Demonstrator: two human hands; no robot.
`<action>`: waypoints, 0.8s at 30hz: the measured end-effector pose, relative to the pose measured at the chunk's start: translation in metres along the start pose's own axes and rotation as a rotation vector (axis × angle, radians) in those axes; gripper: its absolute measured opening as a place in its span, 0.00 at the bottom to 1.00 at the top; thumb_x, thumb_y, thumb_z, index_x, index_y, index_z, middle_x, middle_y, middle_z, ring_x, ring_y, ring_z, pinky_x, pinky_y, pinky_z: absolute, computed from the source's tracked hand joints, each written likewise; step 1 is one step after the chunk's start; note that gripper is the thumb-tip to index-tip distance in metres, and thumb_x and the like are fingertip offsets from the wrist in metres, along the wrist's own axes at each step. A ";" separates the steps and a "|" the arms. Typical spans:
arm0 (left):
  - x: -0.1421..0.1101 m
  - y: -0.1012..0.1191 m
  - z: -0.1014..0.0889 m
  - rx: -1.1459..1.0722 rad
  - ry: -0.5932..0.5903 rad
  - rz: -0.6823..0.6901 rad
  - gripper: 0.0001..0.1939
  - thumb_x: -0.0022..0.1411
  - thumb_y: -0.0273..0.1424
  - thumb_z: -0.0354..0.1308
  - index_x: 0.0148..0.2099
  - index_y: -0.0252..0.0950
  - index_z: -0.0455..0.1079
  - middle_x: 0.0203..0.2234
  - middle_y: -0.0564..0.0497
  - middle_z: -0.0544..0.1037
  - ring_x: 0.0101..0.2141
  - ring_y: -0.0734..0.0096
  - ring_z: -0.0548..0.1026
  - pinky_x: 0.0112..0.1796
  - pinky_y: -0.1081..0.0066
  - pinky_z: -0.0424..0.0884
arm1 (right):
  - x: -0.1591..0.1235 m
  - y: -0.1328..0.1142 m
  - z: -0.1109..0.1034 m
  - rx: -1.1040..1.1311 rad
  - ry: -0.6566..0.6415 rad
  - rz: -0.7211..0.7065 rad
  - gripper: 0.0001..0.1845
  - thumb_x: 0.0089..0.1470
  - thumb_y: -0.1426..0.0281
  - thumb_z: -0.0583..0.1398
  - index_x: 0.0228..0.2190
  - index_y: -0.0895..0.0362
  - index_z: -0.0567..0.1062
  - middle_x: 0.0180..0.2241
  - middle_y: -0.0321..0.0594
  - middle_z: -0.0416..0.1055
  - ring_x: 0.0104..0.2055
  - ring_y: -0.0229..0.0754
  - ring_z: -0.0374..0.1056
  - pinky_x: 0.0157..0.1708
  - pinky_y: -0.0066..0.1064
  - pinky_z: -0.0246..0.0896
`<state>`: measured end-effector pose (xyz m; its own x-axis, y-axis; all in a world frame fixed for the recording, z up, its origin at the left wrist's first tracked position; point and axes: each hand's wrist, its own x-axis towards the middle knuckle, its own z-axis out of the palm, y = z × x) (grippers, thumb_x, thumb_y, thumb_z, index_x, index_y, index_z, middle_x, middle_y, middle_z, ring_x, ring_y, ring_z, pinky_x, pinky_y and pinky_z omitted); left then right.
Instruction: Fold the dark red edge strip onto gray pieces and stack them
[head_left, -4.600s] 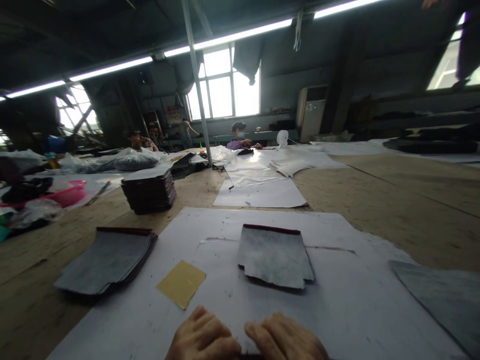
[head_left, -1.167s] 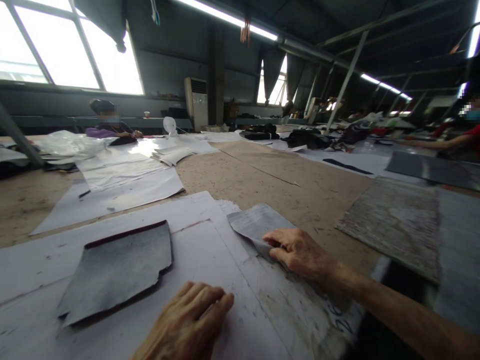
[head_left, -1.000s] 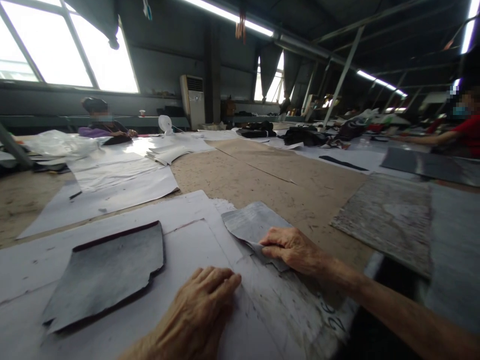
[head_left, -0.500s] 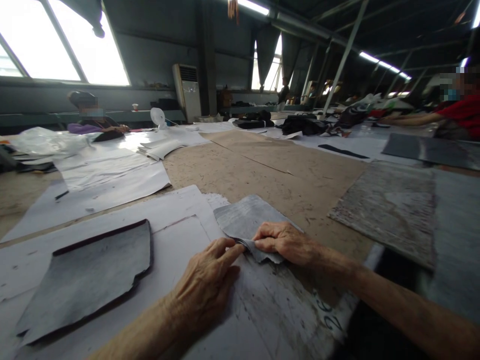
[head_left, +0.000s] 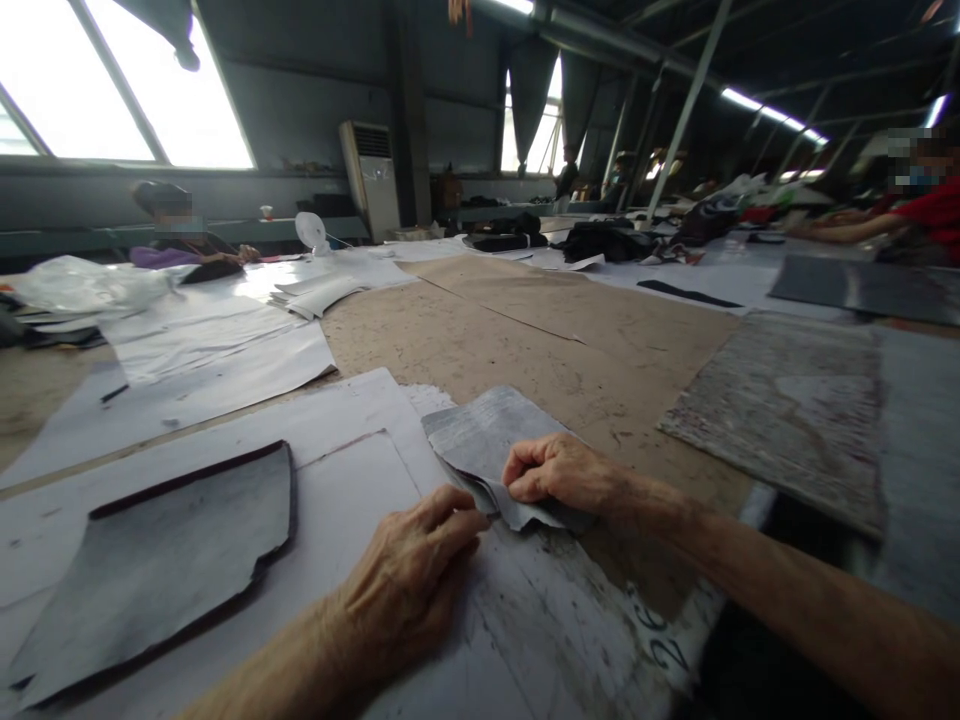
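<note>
A small stack of grey cut sheets lies at the edge of the white paper on the table. My right hand rests on the stack's near edge with fingers curled, pinching the top sheet. My left hand lies beside it, fingertips touching the lower sheets at the same edge. A larger grey piece with a dark red rim lies flat to the left, away from both hands.
A big grey worn sheet lies to the right on the brown tabletop. White paper sheets spread at the back left. One person sits far left; a person in red works far right.
My head turned right from the first frame. My left hand slid right to the grey stack's edge, meeting my right hand, which has lifted the top sheet's edge slightly.
</note>
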<state>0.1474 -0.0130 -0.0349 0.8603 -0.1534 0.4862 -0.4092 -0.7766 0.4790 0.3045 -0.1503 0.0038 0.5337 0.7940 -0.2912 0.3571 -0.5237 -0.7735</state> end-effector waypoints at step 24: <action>0.003 -0.001 0.004 0.074 0.083 -0.109 0.16 0.61 0.23 0.43 0.51 0.37 0.60 0.41 0.46 0.66 0.36 0.67 0.70 0.35 0.66 0.70 | 0.013 -0.006 0.009 -0.347 0.025 0.117 0.11 0.55 0.66 0.58 0.27 0.61 0.70 0.27 0.34 0.65 0.28 0.34 0.63 0.28 0.28 0.61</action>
<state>0.1512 -0.0153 -0.0367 0.8688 -0.0169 0.4949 -0.2888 -0.8291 0.4787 0.3024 -0.1340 -0.0002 0.6034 0.7167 -0.3495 0.5287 -0.6878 -0.4975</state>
